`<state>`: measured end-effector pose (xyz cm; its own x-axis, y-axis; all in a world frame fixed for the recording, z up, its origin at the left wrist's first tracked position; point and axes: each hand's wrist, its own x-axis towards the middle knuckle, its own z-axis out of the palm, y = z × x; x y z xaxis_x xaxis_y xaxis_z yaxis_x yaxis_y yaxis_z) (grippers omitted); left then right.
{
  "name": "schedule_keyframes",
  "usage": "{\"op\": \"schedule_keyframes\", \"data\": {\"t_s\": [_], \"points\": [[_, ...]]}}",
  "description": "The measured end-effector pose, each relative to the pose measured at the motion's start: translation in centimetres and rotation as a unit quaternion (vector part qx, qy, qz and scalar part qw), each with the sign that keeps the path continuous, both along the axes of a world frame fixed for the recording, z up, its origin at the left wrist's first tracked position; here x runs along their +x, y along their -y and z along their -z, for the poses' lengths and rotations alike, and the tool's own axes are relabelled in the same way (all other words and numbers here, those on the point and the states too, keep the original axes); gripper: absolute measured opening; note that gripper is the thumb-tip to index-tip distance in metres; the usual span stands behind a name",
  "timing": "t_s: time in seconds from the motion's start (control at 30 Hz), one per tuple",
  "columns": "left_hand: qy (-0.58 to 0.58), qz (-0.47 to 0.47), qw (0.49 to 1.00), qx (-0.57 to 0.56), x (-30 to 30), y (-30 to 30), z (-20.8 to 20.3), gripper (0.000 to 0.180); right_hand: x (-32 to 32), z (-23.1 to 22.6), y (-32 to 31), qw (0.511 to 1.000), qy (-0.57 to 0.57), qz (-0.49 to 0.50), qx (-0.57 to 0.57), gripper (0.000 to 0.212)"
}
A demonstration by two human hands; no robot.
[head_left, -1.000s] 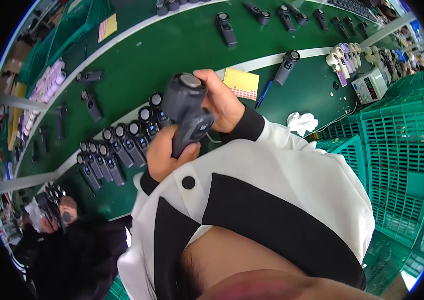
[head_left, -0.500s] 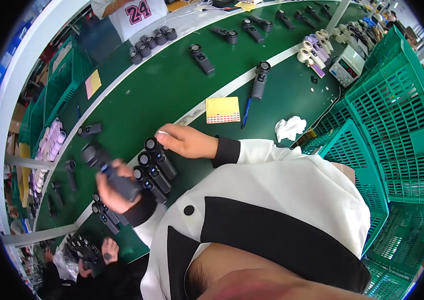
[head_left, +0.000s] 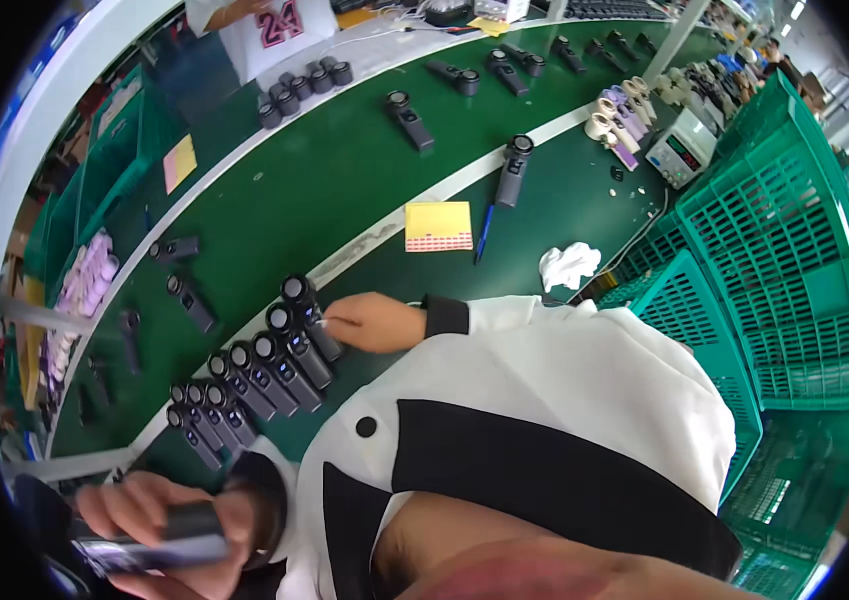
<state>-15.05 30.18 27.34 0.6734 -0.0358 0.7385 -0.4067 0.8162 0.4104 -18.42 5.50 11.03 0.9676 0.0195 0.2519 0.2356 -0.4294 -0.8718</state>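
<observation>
**Left Hand Full, Right Hand by the Row**

Low at my left, my left hand [head_left: 234, 530] is wrapped around a dark gadget [head_left: 194, 535], lifted clear of the counter [head_left: 244, 240] (both blurred). My right hand [head_left: 379, 322] is curled, fingers folded in, next to a row of dark gadgets [head_left: 289, 372]; I cannot tell whether they pinch the thin pale sliver at their tips. Farther out lie a crumpled tissue [head_left: 569, 267], a yellow pad [head_left: 439, 222] and a blue pen [head_left: 484, 235]. Beyond the far edge stands a person in a white shirt [head_left: 274, 40].
</observation>
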Motion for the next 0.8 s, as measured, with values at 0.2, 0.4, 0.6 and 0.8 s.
{"op": "schedule_keyframes", "data": {"t_s": [0.2, 0.4, 0.6, 0.8], "points": [[0.016, -0.039, 0.999, 0.025, -1.3, 1.3, -0.2, 0.041, -1.1, -0.3, 0.3, 0.992, -0.078, 0.000, 0.103, 0.023], [-0.339, -0.029, 0.893, 0.293, 0.8, 8.0, 6.4, 0.019, -0.3, -1.8, 1.1, 0.998, -0.055, 0.009, 0.043, 0.021], [-0.290, 0.228, 0.863, 0.345, -0.2, 9.8, 8.4, 0.029, -1.8, -5.2, 2.5, 0.971, -0.096, -0.085, 0.204, 0.022], [-0.255, 0.203, 0.843, 0.428, -1.1, 9.4, 6.9, 0.042, -2.0, -6.9, 2.8, 0.928, -0.065, -0.247, 0.271, 0.022]]}}
